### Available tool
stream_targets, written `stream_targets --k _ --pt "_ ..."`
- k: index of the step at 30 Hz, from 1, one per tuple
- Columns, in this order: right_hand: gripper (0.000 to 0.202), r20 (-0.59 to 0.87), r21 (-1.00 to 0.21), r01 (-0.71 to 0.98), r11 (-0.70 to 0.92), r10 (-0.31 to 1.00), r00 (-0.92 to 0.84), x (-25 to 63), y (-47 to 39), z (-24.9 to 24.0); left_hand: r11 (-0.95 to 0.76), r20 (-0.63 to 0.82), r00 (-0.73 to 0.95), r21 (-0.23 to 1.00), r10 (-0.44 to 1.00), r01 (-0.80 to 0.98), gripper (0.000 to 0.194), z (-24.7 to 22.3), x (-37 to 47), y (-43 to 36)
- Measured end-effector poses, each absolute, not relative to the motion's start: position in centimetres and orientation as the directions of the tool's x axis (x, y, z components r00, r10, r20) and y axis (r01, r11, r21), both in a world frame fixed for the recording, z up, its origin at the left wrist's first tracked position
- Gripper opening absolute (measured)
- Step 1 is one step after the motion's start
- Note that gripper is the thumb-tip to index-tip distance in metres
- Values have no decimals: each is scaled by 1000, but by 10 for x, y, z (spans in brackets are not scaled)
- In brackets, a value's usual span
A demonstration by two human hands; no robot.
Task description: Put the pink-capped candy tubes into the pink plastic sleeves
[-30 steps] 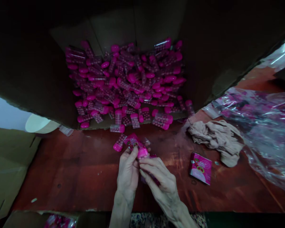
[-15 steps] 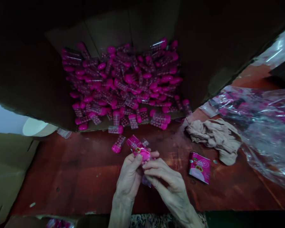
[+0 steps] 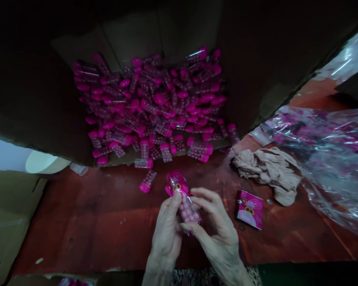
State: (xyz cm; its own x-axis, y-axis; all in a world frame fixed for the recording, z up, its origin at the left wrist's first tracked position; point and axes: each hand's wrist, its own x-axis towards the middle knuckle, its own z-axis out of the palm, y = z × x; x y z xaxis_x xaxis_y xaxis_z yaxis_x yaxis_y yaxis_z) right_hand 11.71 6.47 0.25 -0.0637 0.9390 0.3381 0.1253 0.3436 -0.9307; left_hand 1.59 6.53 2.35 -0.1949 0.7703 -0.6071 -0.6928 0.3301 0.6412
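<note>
Between my hands is a clear tube of pink balls (image 3: 190, 211), tilted, with a pink printed label (image 3: 178, 182) at its upper end. My left hand (image 3: 166, 228) is closed on the label and tube, its thumb pressing on the label. From the right, my right hand (image 3: 217, 224) curls its fingers and thumb round the tube's side and lower end. One loose tube with a pink cap (image 3: 148, 181) lies just beyond my left hand. A stack of pink printed labels (image 3: 250, 209) rests on the table to the right of my right hand.
A big cardboard box (image 3: 253, 71) lies open towards me, with a heap of pink-capped tubes (image 3: 155, 107) inside. A beige cloth (image 3: 268, 171) and a clear plastic bag (image 3: 331, 159) are on the right. On the left stand a white round container (image 3: 44, 162) and another carton (image 3: 8, 214).
The tube of balls, earlier mostly covered by my fingers, now shows between my hands. The label has turned more upright, and my right hand's fingers have spread wider round the tube.
</note>
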Motion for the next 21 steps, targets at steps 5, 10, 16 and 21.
stream_targets --k 5,10,16,21 --pt "49 403 -849 318 423 906 -131 121 64 -7 293 -586 -210 645 783 -705 16 29 18 61" --pt "56 472 -787 388 479 873 -121 130 61 -7 284 -587 -236 656 774 -700 16 34 27 52" --pt "60 494 -764 383 519 853 -170 130 59 4 353 -601 -132 618 788 -702 26 37 28 57" --pt "59 477 -784 377 493 867 -142 129 58 4 338 -622 -182 622 762 -706 26 37 36 54"
